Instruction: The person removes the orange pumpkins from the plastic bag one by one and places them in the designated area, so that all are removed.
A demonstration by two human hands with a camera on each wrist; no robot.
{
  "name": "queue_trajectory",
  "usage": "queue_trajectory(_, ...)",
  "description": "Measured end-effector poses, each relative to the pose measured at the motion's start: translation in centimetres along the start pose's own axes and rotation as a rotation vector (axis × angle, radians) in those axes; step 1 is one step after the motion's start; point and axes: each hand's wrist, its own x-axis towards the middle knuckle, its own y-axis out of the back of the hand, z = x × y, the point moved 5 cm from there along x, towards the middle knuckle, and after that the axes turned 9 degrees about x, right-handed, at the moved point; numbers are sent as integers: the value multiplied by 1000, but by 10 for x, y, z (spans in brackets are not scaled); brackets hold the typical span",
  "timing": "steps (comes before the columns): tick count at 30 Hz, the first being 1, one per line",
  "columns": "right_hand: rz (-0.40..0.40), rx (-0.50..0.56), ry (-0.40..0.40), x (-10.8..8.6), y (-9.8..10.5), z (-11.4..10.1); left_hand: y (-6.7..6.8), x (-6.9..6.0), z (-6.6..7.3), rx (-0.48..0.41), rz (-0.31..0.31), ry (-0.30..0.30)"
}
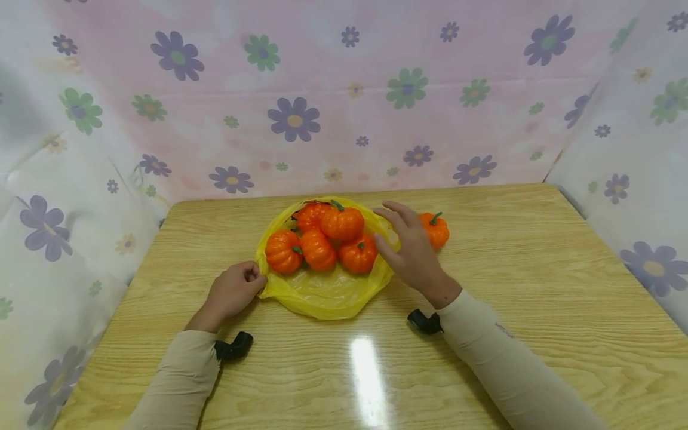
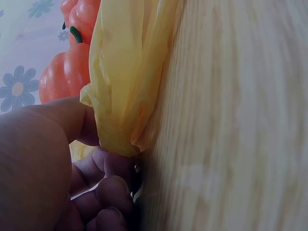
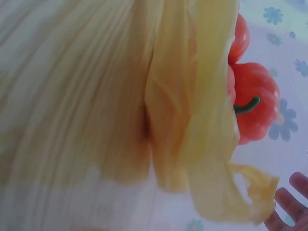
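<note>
A yellow plastic bag [image 1: 328, 303] lies spread open on the table, with several small orange pumpkins [image 1: 318, 249] with green stems inside it. At its left rim my left hand [image 1: 231, 294] pinches the plastic between thumb and fingers; the left wrist view shows the bag edge [image 2: 126, 86] held there. My right hand [image 1: 414, 255] is beside the bag's right rim with its fingers spread and holds nothing. Partly hidden behind that hand, a further orange pumpkin [image 1: 438, 233] sits on the table outside the bag. In the right wrist view only some right fingers [image 3: 288, 203] show.
A wooden table [image 1: 537, 286] carries everything, its far edge close to a flowered cloth backdrop [image 1: 333, 71]. Similar cloth hangs at both sides. A black fitting [image 1: 234, 346] sits at the left cuff, and another black fitting [image 1: 424, 322] at the right cuff.
</note>
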Motion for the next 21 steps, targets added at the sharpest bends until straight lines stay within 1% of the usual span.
queue_trajectory(10,-6,45,-15,14,-18,-15,-1,0,1,-2,-2,4)
queue_trajectory(16,-18,93,-48,22,-29,-23,0,0,2,-3,0,8)
queue_trajectory(21,-39,135,-71,28,-36,-25,1,0,1,2,-5,24)
